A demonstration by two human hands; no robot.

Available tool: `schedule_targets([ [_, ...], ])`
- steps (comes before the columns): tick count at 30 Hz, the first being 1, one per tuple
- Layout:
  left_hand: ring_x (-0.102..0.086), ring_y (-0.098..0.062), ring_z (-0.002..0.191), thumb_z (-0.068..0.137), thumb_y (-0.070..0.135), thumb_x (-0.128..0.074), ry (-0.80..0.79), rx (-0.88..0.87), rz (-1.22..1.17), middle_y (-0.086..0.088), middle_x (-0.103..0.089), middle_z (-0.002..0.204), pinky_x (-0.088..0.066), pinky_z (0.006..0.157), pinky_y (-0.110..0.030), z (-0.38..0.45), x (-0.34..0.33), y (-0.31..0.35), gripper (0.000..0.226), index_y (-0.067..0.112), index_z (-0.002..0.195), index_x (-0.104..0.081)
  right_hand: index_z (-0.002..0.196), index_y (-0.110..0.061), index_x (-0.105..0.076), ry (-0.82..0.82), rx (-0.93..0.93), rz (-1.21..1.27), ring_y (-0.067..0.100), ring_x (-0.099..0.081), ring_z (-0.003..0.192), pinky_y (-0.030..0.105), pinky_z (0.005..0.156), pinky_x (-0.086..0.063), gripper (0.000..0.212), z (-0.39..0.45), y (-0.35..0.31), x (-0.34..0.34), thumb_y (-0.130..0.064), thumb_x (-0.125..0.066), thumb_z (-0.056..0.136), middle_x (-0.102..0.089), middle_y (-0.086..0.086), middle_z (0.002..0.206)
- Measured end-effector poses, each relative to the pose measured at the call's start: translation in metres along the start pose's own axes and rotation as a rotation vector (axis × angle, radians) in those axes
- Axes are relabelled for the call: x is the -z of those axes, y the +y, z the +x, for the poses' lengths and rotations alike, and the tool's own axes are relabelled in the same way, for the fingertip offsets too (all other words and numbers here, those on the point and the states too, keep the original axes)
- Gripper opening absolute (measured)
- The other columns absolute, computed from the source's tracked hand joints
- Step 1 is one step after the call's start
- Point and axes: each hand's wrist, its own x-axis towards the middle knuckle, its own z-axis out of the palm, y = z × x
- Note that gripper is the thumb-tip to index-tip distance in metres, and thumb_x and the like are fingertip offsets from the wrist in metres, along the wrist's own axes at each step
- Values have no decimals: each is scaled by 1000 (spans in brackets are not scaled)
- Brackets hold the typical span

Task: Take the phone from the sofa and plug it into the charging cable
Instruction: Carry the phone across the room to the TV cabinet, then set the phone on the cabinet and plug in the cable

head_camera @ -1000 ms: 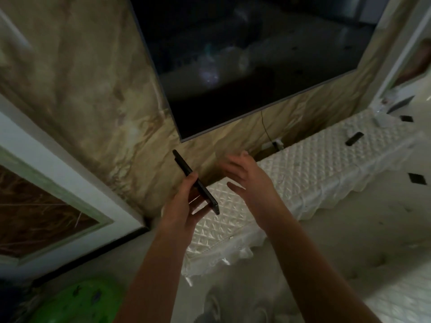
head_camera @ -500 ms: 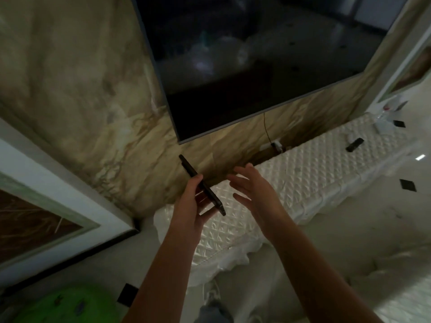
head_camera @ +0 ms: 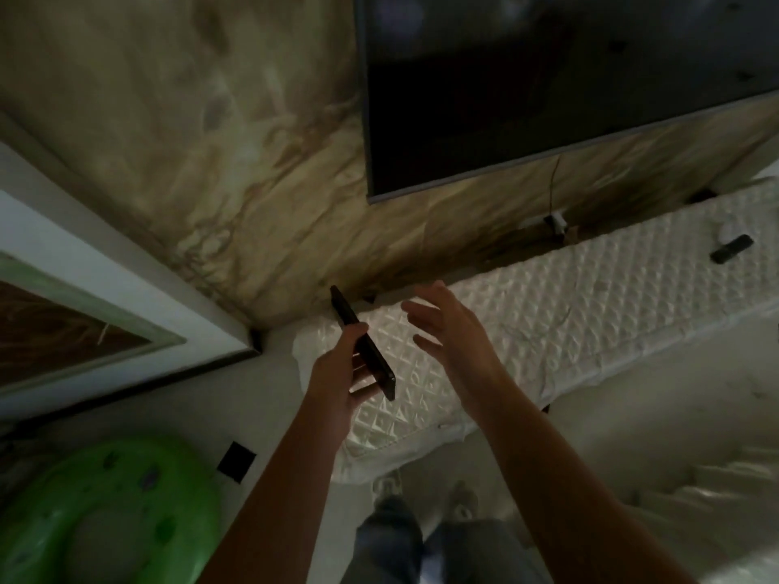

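Observation:
My left hand grips a dark phone, seen edge-on and tilted, above the left end of a low cabinet covered in white quilted cloth. My right hand hovers just right of the phone with fingers spread, holding nothing. A white charger plug with a thin dark cable sits at the wall behind the cabinet, well to the right of both hands. The cable's free end is not visible.
A large dark TV hangs on the marble wall above the cabinet. A black remote lies on the cloth at the right. A green inflatable ring lies on the floor at lower left, beside a framed panel. My feet stand close to the cabinet.
The view has dropped lower and closer to the cabinet's left end. Both hands keep their pose, the left still holding the phone.

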Motion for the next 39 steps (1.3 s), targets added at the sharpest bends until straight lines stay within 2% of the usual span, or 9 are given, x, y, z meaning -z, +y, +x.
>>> schedule_targets([
  [5, -71, -26, 99, 75, 42, -77, 103, 54, 48, -13, -73, 109, -60, 65, -35, 50, 26, -23, 53, 7, 114, -66, 132, -19, -53, -9, -128, 15, 18, -54, 123, 40, 107, -39, 48, 55, 50, -5, -46, -38, 96, -62, 4, 131],
  [12, -72, -23, 90, 72, 42, -80, 251, 80, 287, -15, -73, 101, -60, 82, -44, 140, 45, -73, 35, 11, 81, -65, 138, -12, -49, -33, -256, 12, 22, -53, 127, 44, 110, -36, 55, 132, 140, 3, -47, -38, 96, -60, 8, 135],
  [16, -72, -21, 82, 66, 46, -81, 294, 33, 437, -12, -73, 93, -60, 82, -46, 188, 59, -111, 45, 9, 88, -66, 138, -13, -49, -52, -290, -2, 22, -51, 128, 44, 111, -36, 57, 168, 190, 7, -49, -37, 96, -59, 8, 136],
  [18, -71, -23, 83, 63, 49, -80, 301, 25, 508, -10, -71, 94, -60, 78, -45, 210, 65, -130, 57, 8, 99, -65, 139, -14, -49, -62, -298, -18, 21, -51, 128, 42, 110, -37, 57, 182, 214, 9, -50, -37, 96, -58, 8, 136],
  [21, -64, -15, 70, 65, 51, -78, 327, 21, 647, -3, -65, 85, -47, 53, -28, 235, 74, -160, 61, 9, 107, -61, 142, -14, -45, -57, -329, -17, 21, -50, 130, 37, 106, -37, 58, 199, 247, 14, -48, -37, 96, -56, 8, 139],
  [25, -61, -11, 68, 65, 48, -78, 365, 37, 743, 2, -61, 81, -39, 49, -25, 259, 81, -193, 61, 9, 107, -59, 143, -13, -43, -47, -362, -40, 21, -51, 128, 37, 108, -37, 58, 211, 278, 21, -46, -38, 96, -56, 8, 138],
  [30, -66, -27, 92, 61, 48, -78, 406, 21, 886, -9, -61, 106, -57, 71, -39, 270, 79, -211, 74, 7, 117, -51, 142, -12, -45, -12, -384, -28, 18, -55, 118, 32, 99, -41, 57, 217, 294, 28, -45, -39, 96, -58, 9, 134],
  [33, -60, -32, 105, 59, 50, -78, 443, -28, 990, -13, -54, 119, -55, 87, -50, 276, 73, -210, 83, 5, 121, -48, 142, -13, -45, -13, -376, -40, 12, -54, 109, 33, 98, -40, 56, 221, 295, 30, -45, -38, 97, -57, 7, 135],
  [39, -56, -31, 113, 58, 61, -74, 442, -134, 1206, -13, -51, 124, -50, 89, -44, 305, 56, -187, 92, 6, 126, -44, 124, -19, -56, -9, -364, -69, 11, -55, 106, 33, 95, -40, 44, 238, 291, 28, -48, -40, 95, -61, -5, 109],
])
